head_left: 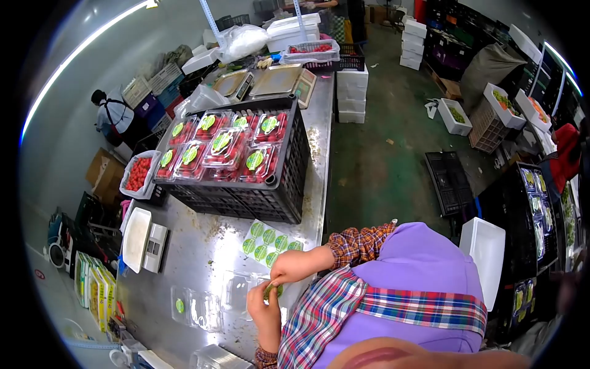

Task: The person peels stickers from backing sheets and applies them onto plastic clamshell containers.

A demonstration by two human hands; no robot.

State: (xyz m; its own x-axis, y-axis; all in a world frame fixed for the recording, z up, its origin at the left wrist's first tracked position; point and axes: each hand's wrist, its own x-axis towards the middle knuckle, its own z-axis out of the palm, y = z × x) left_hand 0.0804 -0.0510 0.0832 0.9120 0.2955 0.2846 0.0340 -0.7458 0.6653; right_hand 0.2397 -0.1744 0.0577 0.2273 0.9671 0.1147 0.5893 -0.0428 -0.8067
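My right hand (300, 265) reaches in from the upper side, its fingers pinched at the top edge of a round green sticker (273, 291). My left hand (264, 310) comes up from below, with thumb and fingers closed at the same sticker. Beneath and beside my hands lies a clear plastic clamshell box (236, 294). Another open clamshell (198, 309) lies to its left, with a green sticker on one half. Just beyond my right hand is a white sheet of round green stickers (266, 241). Parts of the fingers hide each other.
A black crate (258, 200) of packed clamshells with red fruit stands on the metal table (190, 246). A small scale (155, 248) sits left, near a lined basket of red fruit (140, 173). Larger scales (276, 83) stand behind. Another person (115, 117) is at far left.
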